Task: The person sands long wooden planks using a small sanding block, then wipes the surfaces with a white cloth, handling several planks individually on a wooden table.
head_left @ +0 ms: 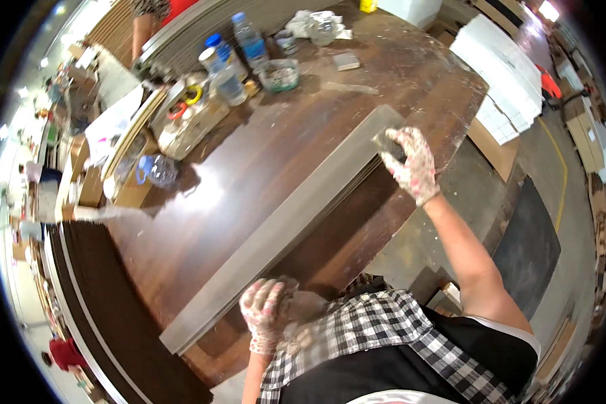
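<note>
The right hand (411, 161), gloved in pink-flowered white fabric, is gripping a small dark block (388, 146) at the right end of the long, flat grey strips (283, 212), which are lying diagonally across the brown wooden tabletop (303, 121). The similarly gloved left hand (261, 306) is showing bent fingers; blur is concealing any grasp. Even pressure and aligned edges appear advisable. A tall dark-brown stack (108, 283) is crowding the left end; a blue-capped clear plastic bottle (251, 44) is standing well apart.
</note>
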### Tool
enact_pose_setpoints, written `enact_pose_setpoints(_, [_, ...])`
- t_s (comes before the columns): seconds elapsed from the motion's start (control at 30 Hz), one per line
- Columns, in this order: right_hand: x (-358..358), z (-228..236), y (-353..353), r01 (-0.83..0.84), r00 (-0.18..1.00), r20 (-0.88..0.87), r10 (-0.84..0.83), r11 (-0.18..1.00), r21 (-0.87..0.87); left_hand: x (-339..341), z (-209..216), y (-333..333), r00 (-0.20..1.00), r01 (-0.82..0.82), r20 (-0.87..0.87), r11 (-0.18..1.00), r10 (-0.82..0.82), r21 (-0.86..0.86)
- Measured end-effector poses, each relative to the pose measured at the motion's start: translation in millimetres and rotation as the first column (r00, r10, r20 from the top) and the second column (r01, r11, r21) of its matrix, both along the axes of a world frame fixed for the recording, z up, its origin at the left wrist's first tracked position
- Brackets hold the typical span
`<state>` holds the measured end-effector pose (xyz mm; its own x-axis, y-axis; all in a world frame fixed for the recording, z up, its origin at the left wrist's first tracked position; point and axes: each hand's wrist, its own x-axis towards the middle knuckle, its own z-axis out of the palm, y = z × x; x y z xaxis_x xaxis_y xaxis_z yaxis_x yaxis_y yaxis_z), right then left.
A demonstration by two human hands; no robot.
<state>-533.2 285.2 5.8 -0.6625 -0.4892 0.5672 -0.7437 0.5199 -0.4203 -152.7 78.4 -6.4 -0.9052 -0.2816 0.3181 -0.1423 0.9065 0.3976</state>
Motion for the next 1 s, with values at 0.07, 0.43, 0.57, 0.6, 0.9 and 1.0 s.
enact_pose_setpoints(0.07, [52.0, 1.7, -28.1, -0.126, 0.992, -0.010, 0.126, 0.992, -0.007, 24.3, -13.3, 3.7, 0.999, 0.043, 0.018, 0.994, -0.046, 0.105])
enact_pose_setpoints(0.43, [324.6, -3.9, -205.3, -0.735, 0.677, 0.140, 0.723, 0.671, 0.091, 102.9, -60.1, -10.1, 0.984, 0.044, 0.162, 0.977, -0.079, 0.209])
enact_pose_setpoints(0.57, [386.8, -17.3, -269.0, -0.855, 0.510, 0.093, 0.855, 0.493, 0.159, 142.1, -69.3, -13.9, 0.999, -0.008, 0.049, 0.881, -0.017, 0.473])
enact_pose_setpoints(0.6, [406.0, -20.0, -285.2, -0.873, 0.477, 0.065, 0.877, 0.464, 0.149, 154.4, -70.3, -14.4, 0.999, -0.018, 0.047, 0.880, -0.005, 0.474])
enact_pose_setpoints(0.9, [458.1, -14.9, -322.7, -0.879, 0.464, -0.006, 0.886, 0.462, 0.119, 228.7, -99.0, -40.7, 0.712, -0.539, -0.166, 0.683, 0.682, 0.493])
enact_pose_setpoints(1.0, [452.4, -15.6, -329.7, -0.914, 0.396, 0.063, 0.916, 0.387, 0.120, 240.8, -73.4, -83.1, 0.372, -0.455, -0.179, 0.347, 0.911, 0.820])
